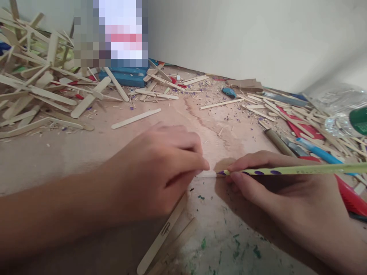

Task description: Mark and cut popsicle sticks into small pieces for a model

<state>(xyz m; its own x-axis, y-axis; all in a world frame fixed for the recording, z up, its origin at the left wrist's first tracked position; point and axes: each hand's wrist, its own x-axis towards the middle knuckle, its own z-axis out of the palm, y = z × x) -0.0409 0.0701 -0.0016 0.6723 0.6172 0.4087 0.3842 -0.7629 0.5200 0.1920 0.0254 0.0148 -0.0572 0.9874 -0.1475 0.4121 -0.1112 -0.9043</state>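
My right hand [275,194] pinches a yellow-green pencil [298,170] with purple dots near its sharpened end. The pencil lies almost level, its dark point at the end of a small pale wooden stick [208,173]. My left hand [166,164] is closed, thumb and fingertips pressed together on that stick; most of it is hidden beneath the hand. Below the left hand, a craft stick [160,236] with a small dark pencil mark lies diagonally, its upper end partly covered by the hand.
A pile of craft sticks [37,84] fills the left, beside a blue block [126,76]. One loose craft stick [136,118] lies ahead. Right are a blue pen-like tube [321,151], a red-handled tool [351,196] and a clear bottle [341,110]. Shavings litter the back.
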